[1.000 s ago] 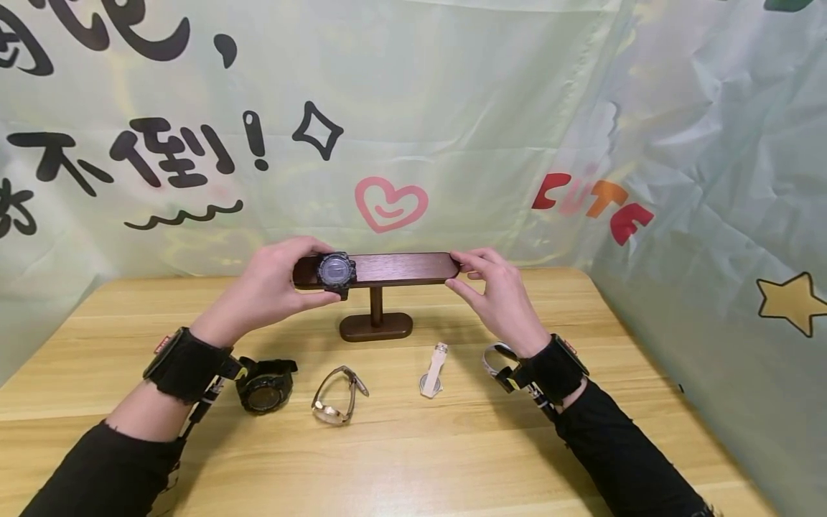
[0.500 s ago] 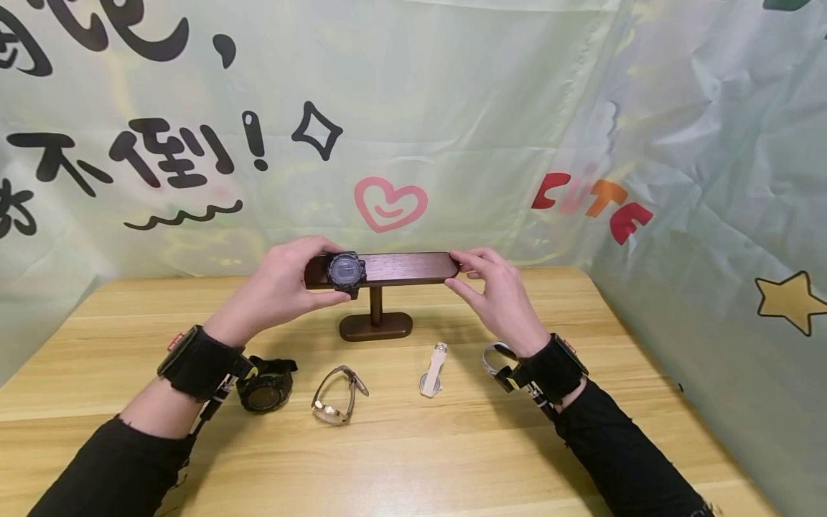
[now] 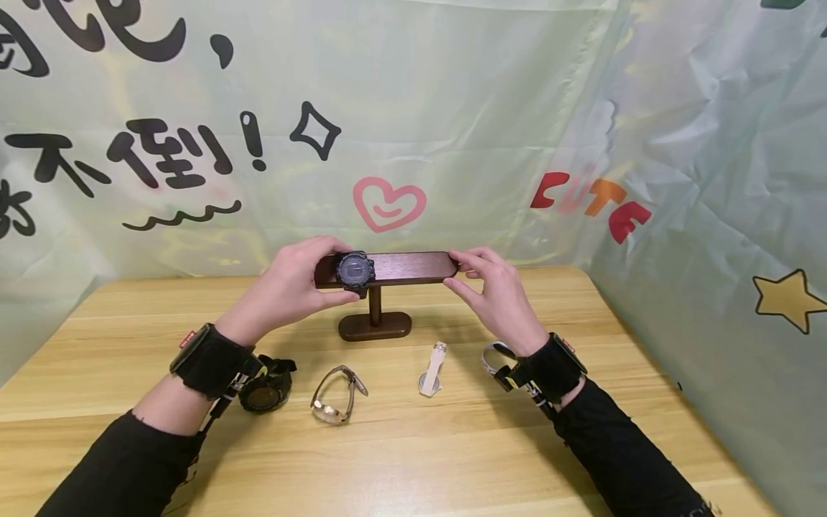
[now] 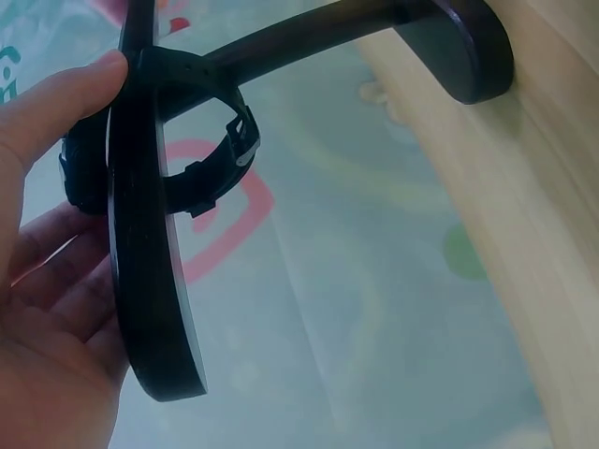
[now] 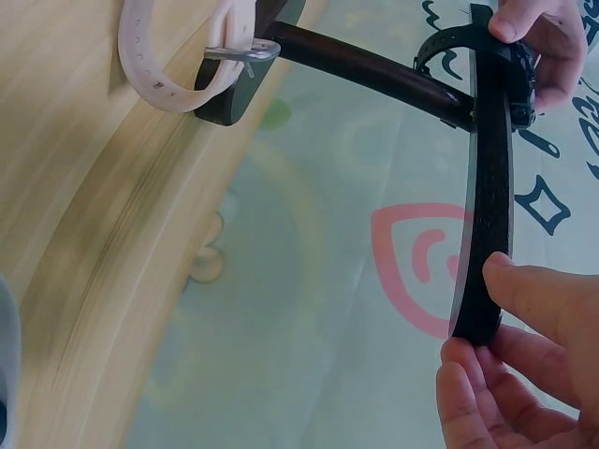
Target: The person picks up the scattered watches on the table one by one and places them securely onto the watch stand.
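A black digital watch (image 3: 354, 269) is looped round the crossbar of a dark wooden watch stand (image 3: 413, 266), left of its post. My left hand (image 3: 291, 281) grips this watch, thumb low on the strap and fingers at the top. In the left wrist view the buckled strap (image 4: 220, 173) hangs round the bar, and the bar's end shows past the hand. At the other end of the crossbar, my right hand (image 3: 500, 298) pinches the rounded tip between thumb and fingers, as the right wrist view shows on the bar (image 5: 490, 187).
On the wooden table (image 3: 413, 459) lie a second black watch (image 3: 266, 391), a metal-coloured watch (image 3: 336, 402), and a pale-strapped watch (image 3: 431, 373). Another light-strapped watch (image 3: 494, 359) is partly hidden by my right wrist. A printed cloth (image 3: 465, 143) hangs behind.
My left hand has slid the black watch to the right along the crossbar, closer to the post. The right hand stays at the bar's right end.
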A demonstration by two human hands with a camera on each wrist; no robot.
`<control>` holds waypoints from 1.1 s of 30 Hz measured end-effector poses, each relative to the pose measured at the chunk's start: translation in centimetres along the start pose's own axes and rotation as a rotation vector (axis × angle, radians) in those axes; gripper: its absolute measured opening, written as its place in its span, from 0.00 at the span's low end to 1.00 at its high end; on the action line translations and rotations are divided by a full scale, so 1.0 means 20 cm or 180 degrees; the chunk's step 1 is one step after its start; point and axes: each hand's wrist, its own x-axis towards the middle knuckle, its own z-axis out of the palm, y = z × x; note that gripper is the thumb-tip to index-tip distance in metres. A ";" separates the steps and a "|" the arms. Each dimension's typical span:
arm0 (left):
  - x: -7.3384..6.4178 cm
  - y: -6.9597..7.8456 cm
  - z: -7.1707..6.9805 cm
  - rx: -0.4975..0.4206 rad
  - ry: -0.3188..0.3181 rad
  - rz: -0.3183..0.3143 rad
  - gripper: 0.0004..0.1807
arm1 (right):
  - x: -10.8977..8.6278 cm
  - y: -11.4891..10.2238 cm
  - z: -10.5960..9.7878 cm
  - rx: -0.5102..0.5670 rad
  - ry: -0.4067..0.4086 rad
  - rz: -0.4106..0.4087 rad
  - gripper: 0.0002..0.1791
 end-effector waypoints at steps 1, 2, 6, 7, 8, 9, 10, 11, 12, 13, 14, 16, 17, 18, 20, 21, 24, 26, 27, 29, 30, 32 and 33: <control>0.00 0.00 0.00 0.0000 -0.0001 -0.0001 0.35 | 0.00 0.00 0.00 0.0010 -0.0004 0.0003 0.27; 0.00 0.00 0.00 0.0001 -0.0005 0.0000 0.35 | 0.00 0.00 0.00 0.0012 -0.0005 0.0012 0.27; 0.01 0.01 0.01 -0.0020 0.0013 0.0018 0.35 | 0.00 0.00 0.00 0.0011 -0.0003 0.0015 0.27; 0.01 0.01 0.02 -0.0023 0.0019 0.0027 0.35 | 0.00 0.00 0.00 0.0010 -0.0003 0.0013 0.27; 0.01 0.01 0.02 -0.0027 0.0026 0.0035 0.35 | 0.00 0.00 0.00 0.0004 0.0001 0.0008 0.27; 0.01 0.01 0.02 -0.0036 0.0036 0.0040 0.34 | 0.00 0.00 0.00 0.0008 0.0001 0.0006 0.27; 0.01 0.01 0.02 -0.0037 0.0042 0.0046 0.34 | 0.00 0.00 0.00 0.0009 0.0002 0.0004 0.27; 0.01 0.01 0.02 -0.0042 0.0047 0.0049 0.34 | 0.00 0.00 0.00 0.0012 -0.0002 0.0005 0.27; 0.01 0.01 0.03 -0.0041 0.0049 0.0050 0.34 | 0.00 0.00 0.00 0.0014 -0.0005 0.0004 0.27; 0.01 0.01 0.03 -0.0046 0.0047 0.0049 0.34 | 0.00 0.00 0.00 0.0015 -0.0008 0.0004 0.27; 0.01 0.02 0.03 -0.0051 0.0049 0.0048 0.34 | 0.00 0.00 0.00 0.0014 -0.0009 0.0004 0.27; 0.01 0.02 0.03 -0.0060 0.0047 0.0043 0.34 | 0.01 0.00 0.00 0.0015 -0.0013 0.0008 0.27; 0.01 0.02 0.03 -0.0059 0.0045 0.0041 0.35 | 0.01 0.00 0.00 0.0012 -0.0014 0.0009 0.27; 0.02 0.02 0.03 -0.0058 0.0046 0.0042 0.35 | 0.01 0.00 0.00 0.0010 -0.0013 0.0009 0.27; 0.02 0.02 0.03 -0.0052 0.0051 0.0040 0.34 | 0.01 0.00 0.00 0.0009 -0.0009 0.0007 0.27; 0.02 0.01 0.03 -0.0045 0.0051 0.0041 0.34 | 0.01 0.00 0.00 0.0008 -0.0009 0.0007 0.27; 0.02 0.01 0.04 -0.0047 0.0059 0.0044 0.34 | 0.01 0.00 0.00 0.0007 -0.0012 0.0001 0.27; 0.01 0.01 0.04 -0.0053 0.0060 0.0037 0.34 | 0.00 0.00 0.00 0.0006 -0.0017 0.0001 0.27; 0.01 0.01 0.04 -0.0055 0.0058 0.0034 0.34 | 0.00 0.00 0.00 0.0006 -0.0020 0.0002 0.27; 0.01 0.01 0.04 -0.0047 0.0053 0.0026 0.34 | 0.00 0.00 0.00 0.0010 -0.0024 -0.0001 0.27; 0.01 0.01 0.04 -0.0039 0.0051 0.0022 0.35 | 0.00 0.00 0.00 0.0006 -0.0025 -0.0002 0.27; 0.01 0.01 0.04 -0.0026 0.0048 0.0016 0.35 | 0.00 0.00 0.00 0.0009 -0.0024 0.0002 0.27; 0.01 0.01 0.04 -0.0022 0.0049 0.0021 0.35 | 0.00 0.00 0.00 0.0014 -0.0023 0.0002 0.27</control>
